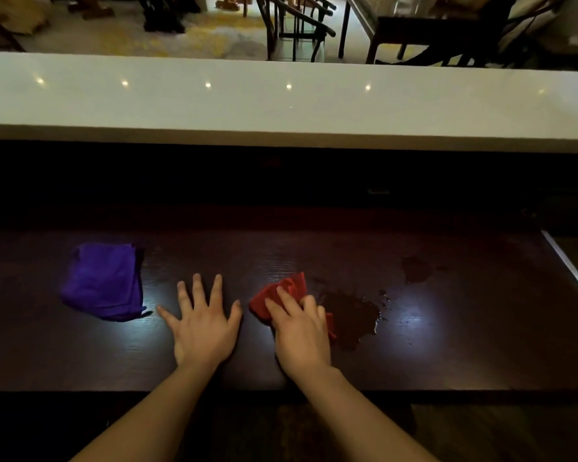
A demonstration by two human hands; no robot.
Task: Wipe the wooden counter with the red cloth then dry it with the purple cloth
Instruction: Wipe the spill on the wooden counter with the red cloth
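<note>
The right hand (299,331) presses on the crumpled red cloth (282,293), fingers bent over the bunched fabric, while the left hand (202,323) lies flat beside it, fingers spread on the dark wooden counter (464,355). A dark wet patch (351,315) touches the cloth's right edge, so the wipe probably runs rightward from the right hand, the nearer one. The folded purple cloth (104,281) lies just beyond the left hand's little finger, and no writing is readable anywhere.
</note>
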